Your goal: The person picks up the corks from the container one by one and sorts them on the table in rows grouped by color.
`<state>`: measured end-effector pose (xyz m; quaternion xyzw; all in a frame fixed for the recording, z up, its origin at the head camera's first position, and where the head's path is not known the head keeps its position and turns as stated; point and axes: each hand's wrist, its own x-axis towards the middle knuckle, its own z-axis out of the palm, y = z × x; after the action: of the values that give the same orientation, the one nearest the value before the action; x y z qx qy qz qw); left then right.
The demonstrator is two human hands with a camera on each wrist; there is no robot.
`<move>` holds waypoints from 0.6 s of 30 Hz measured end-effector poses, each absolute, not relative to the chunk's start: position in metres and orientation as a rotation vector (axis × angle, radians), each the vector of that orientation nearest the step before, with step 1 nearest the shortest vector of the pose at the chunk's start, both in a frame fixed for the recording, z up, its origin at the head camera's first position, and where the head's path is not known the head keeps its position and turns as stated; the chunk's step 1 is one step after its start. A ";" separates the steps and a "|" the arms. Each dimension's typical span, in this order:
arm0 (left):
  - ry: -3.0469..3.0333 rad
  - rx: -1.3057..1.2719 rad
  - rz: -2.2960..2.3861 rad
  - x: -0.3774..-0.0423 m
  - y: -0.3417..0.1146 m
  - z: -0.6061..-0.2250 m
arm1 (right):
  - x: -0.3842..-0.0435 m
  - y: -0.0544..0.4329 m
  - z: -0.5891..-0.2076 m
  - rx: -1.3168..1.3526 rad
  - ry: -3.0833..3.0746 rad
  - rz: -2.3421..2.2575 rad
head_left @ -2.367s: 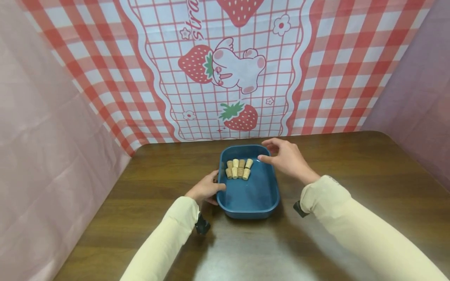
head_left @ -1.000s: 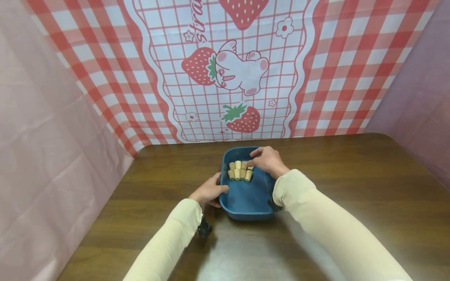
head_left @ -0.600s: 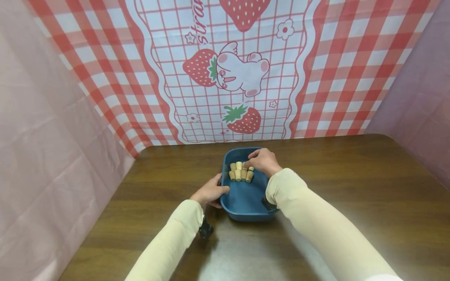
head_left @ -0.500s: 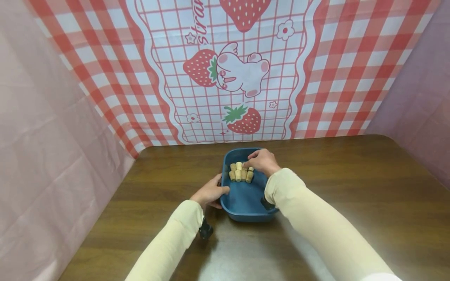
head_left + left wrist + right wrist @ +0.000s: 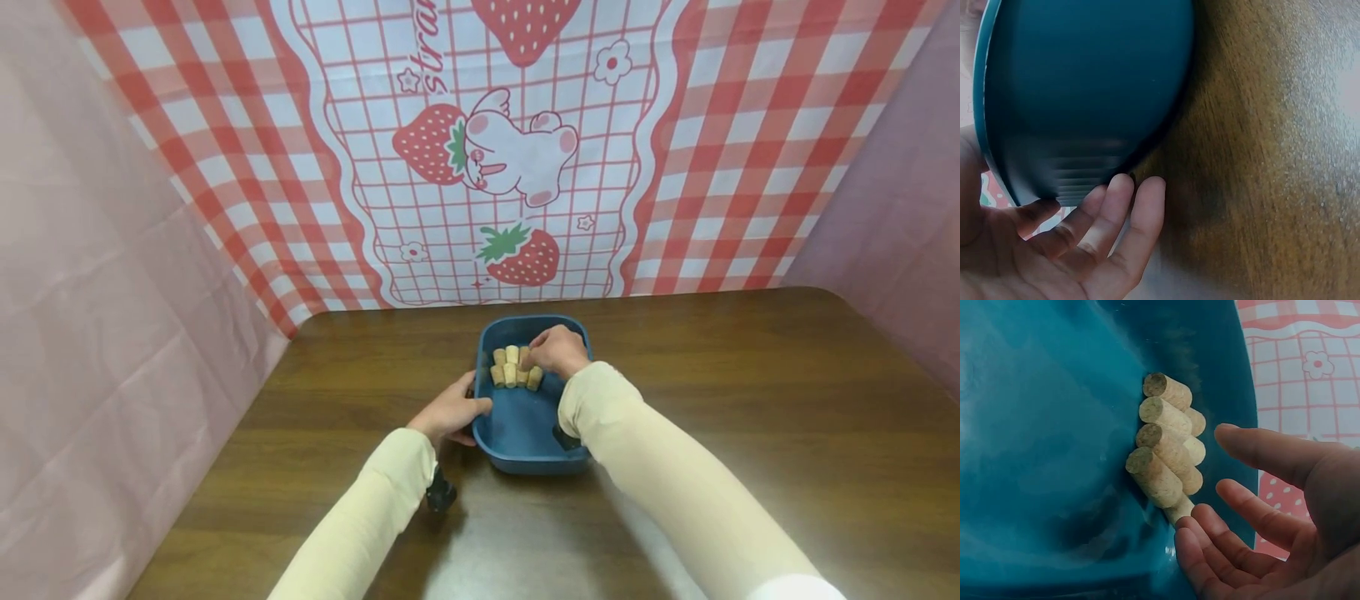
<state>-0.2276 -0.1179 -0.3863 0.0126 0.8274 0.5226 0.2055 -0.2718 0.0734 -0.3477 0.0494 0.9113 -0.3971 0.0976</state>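
A blue rectangular plastic tub [image 5: 523,429] with rounded corners sits on the table. Several tapered cork stoppers [image 5: 511,376] lie in two touching rows inside it, toward its left wall. My left hand [image 5: 450,408] holds the tub's left side, thumb over the rim and fingers against the ribbed outer wall [image 5: 1079,172]. Over the tub, my right hand [image 5: 560,350] has its fingertips close to the right end of the corks. In the right wrist view its fingers [image 5: 1260,450] are spread and loosely bent beside the corks [image 5: 1159,475], with nothing pinched between them.
The brown wooden table [image 5: 337,467] has a rounded far right corner. A red-and-white checked cloth [image 5: 720,167] printed with strawberries hangs behind its far edge. Plain pink cloths [image 5: 97,292] hang at both sides. Dark devices [image 5: 441,492] are strapped to the wrists.
My right hand has moved left from the tub's right rim to over the corks, then slightly nearer me. The left hand keeps its hold on the tub's side.
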 end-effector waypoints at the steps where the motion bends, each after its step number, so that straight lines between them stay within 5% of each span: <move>1: 2.305 0.033 1.456 -0.227 -0.118 -0.386 | -0.272 0.073 -0.348 0.147 2.706 -1.163; 18: 2.308 0.029 1.468 -0.226 -0.119 -0.385 | -0.274 0.070 -0.358 0.123 2.710 -1.003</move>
<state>-0.2262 -0.1190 -0.3853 0.0103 0.8265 0.5255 0.2015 -0.2738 0.0700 -0.3580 0.0421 0.9297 -0.3440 0.1246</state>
